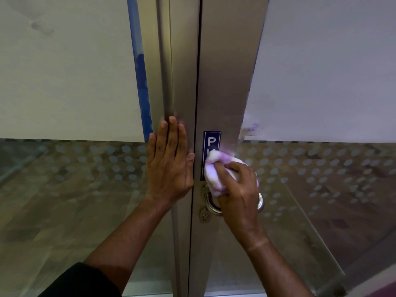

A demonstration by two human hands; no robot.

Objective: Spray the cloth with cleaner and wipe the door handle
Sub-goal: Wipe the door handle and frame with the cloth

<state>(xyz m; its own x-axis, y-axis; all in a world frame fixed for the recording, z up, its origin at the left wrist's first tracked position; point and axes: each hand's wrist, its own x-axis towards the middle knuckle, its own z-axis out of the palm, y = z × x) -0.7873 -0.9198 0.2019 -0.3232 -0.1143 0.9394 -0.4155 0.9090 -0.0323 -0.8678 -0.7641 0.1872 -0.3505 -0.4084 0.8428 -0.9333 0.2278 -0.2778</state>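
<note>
- Left hand, centre frame, lies flat with straight fingers on the metal door frame.
- Right hand grips a bunched white cloth against the door handle, covering the blue sign's lower part.

The door frame is brushed, matt metal. The handle is polished, glossy metal. The cloth looks soft and fluffy. The glass panels carry frosted dots; the sign is glossy.

doors: brushed metal frames | glass: frosted panels, dotted band | light: dim
</note>
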